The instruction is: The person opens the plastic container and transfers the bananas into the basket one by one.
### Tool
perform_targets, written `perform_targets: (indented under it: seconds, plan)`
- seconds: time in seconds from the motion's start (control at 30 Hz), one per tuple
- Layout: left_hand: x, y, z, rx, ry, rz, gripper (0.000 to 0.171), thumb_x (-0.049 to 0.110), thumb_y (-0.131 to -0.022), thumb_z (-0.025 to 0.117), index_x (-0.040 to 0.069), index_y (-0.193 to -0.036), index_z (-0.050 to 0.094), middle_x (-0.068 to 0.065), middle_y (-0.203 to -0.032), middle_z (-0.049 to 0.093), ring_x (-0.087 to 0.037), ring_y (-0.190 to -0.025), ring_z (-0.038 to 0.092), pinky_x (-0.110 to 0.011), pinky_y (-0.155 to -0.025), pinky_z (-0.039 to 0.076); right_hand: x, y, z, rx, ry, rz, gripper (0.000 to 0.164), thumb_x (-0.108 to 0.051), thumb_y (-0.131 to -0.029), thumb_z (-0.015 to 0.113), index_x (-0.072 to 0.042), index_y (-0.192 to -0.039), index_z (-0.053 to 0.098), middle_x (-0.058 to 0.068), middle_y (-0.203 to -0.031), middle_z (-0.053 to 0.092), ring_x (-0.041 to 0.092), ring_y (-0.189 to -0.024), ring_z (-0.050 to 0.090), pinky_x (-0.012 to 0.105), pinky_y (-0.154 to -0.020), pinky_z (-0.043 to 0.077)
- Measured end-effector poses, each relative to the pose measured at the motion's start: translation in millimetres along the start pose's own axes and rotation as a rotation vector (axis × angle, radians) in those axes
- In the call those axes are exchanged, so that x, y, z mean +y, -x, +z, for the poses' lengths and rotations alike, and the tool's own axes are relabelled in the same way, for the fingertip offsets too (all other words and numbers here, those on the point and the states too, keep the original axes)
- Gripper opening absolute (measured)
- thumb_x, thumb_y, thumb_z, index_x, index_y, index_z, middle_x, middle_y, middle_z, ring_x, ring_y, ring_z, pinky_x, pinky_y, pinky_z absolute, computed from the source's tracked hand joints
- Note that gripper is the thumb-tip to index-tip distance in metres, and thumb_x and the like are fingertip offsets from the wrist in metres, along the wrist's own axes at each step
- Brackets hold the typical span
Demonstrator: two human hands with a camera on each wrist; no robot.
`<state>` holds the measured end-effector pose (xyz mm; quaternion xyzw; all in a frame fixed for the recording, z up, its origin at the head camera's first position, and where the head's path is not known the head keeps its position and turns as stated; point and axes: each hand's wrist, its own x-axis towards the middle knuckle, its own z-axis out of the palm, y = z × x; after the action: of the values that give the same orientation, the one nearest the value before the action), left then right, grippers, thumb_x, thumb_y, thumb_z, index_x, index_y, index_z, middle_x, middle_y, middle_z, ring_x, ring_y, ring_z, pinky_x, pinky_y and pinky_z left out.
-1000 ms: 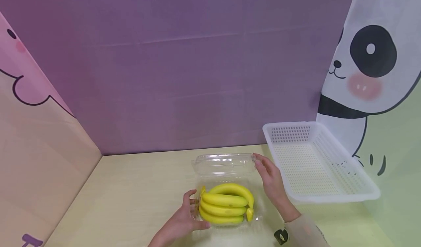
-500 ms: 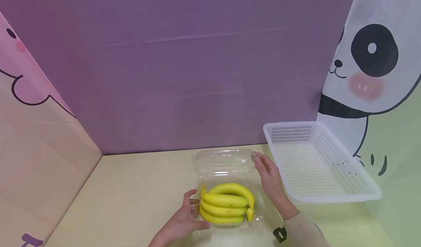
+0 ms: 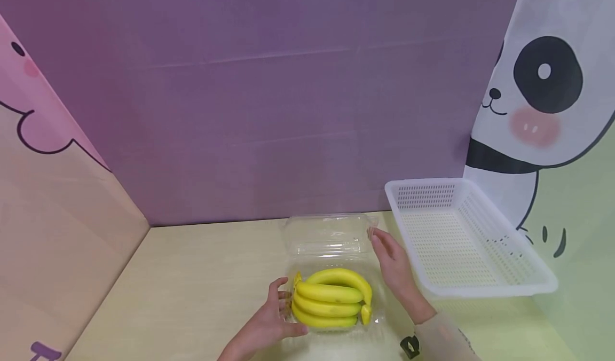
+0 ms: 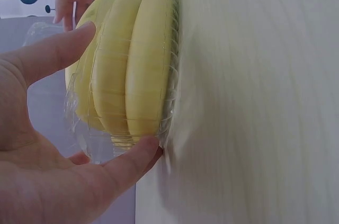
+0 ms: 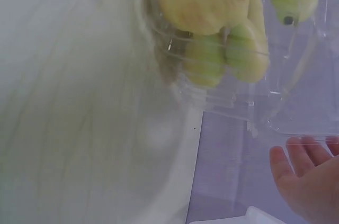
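Note:
An opened clear plastic clamshell container (image 3: 298, 267) stands on the table with a bunch of yellow bananas (image 3: 329, 295) in its base. Its transparent lid (image 3: 326, 236) is raised and tilted back behind the fruit. My left hand (image 3: 269, 321) holds the left end of the base, the thumb along the front and the fingers round the far corner. In the left wrist view, the bananas (image 4: 145, 65) show through the ribbed wall. At the lid's right edge is my right hand (image 3: 396, 270); in the right wrist view its fairly straight fingertips (image 5: 299, 147) are right at the plastic.
A white perforated plastic basket (image 3: 490, 289) stands to the right of my right hand, near the panda-printed wall (image 3: 572, 136). A purple backdrop (image 3: 288, 110) rises behind the light wooden table (image 3: 202, 275). A black strap (image 3: 410, 346) is at the right wrist.
The lid has swung further back and more upright, away from the bananas. My right hand has followed its edge, its fingers loosening. My left hand and the container base have stayed put.

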<state>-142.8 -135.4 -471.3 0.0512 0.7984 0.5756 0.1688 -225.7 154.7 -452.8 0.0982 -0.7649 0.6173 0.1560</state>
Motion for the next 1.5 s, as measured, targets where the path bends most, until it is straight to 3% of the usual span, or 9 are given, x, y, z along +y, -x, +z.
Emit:
perform_targets:
  seconds: [0.1, 0.23, 0.6, 0.83, 1.2, 1.5]
  plan:
    - [1.6, 0.8, -0.2, -0.004, 0.006, 0.0, 0.111, 0.017, -0.08, 0.088, 0.006, -0.156, 0.007, -0.03, -0.148, 0.033, -0.048, -0.134, 0.042, -0.063, -0.104, 0.04, 4.2, 1.1, 1.5, -0.003, 0.035, 0.013, 0.038, -0.018, -0.107, 0.054, 0.007, -0.137, 0.056, 0.023, -0.138, 0.06, 0.04, -0.129, 0.055, 0.048, -0.108, 0.044]
    - [2.9, 1.4, -0.2, -0.003, 0.006, -0.004, 0.111, 0.018, -0.08, 0.088, 0.006, -0.156, 0.007, -0.03, -0.148, 0.033, -0.048, -0.134, 0.042, -0.063, -0.104, 0.04, 9.8, 2.9, 3.0, -0.011, 0.068, 0.036, 0.041, -0.019, -0.106, 0.056, 0.006, -0.139, 0.054, 0.025, -0.139, 0.058, 0.043, -0.129, 0.055, 0.053, -0.105, 0.045]
    - [0.0, -0.7, -1.0, -0.002, -0.002, -0.011, 0.112, 0.019, -0.081, 0.087, 0.006, -0.156, 0.006, -0.03, -0.148, 0.033, -0.048, -0.134, 0.042, -0.064, -0.103, 0.041, 18.3, 5.2, 4.1, -0.036, 0.074, 0.02, 0.042, -0.013, -0.104, 0.059, 0.008, -0.14, 0.052, 0.026, -0.135, 0.06, 0.041, -0.123, 0.059, 0.049, -0.103, 0.048]
    - [-2.1, -2.9, -0.4, -0.005, -0.003, -0.024, 0.112, 0.019, -0.081, 0.087, 0.007, -0.157, 0.005, -0.029, -0.148, 0.033, -0.048, -0.134, 0.042, -0.063, -0.103, 0.041, 23.3, 6.4, 4.6, -0.038, 0.125, 0.043, 0.043, -0.015, -0.104, 0.06, 0.005, -0.141, 0.052, 0.025, -0.129, 0.064, 0.042, -0.12, 0.06, 0.054, -0.101, 0.049]
    - [-2.6, -4.3, -0.5, 0.0, -0.016, -0.027, 0.112, 0.02, -0.08, 0.088, 0.007, -0.156, 0.006, -0.029, -0.147, 0.034, -0.048, -0.133, 0.043, -0.063, -0.103, 0.04, 26.5, 7.6, 4.0, -0.074, 0.154, 0.085, 0.05, -0.015, -0.104, 0.059, 0.005, -0.148, 0.045, 0.024, -0.133, 0.062, 0.039, -0.122, 0.06, 0.052, -0.102, 0.048]
    - [-2.8, -3.7, -0.8, -0.002, -0.013, -0.015, 0.112, 0.019, -0.081, 0.087, 0.006, -0.156, 0.005, -0.03, -0.148, 0.033, -0.05, -0.134, 0.041, -0.065, -0.103, 0.04, 32.0, 6.1, 4.4, -0.132, 0.159, 0.094, 0.057, -0.015, -0.103, 0.06, 0.011, -0.149, 0.039, 0.028, -0.138, 0.057, 0.041, -0.125, 0.058, 0.051, -0.104, 0.046]
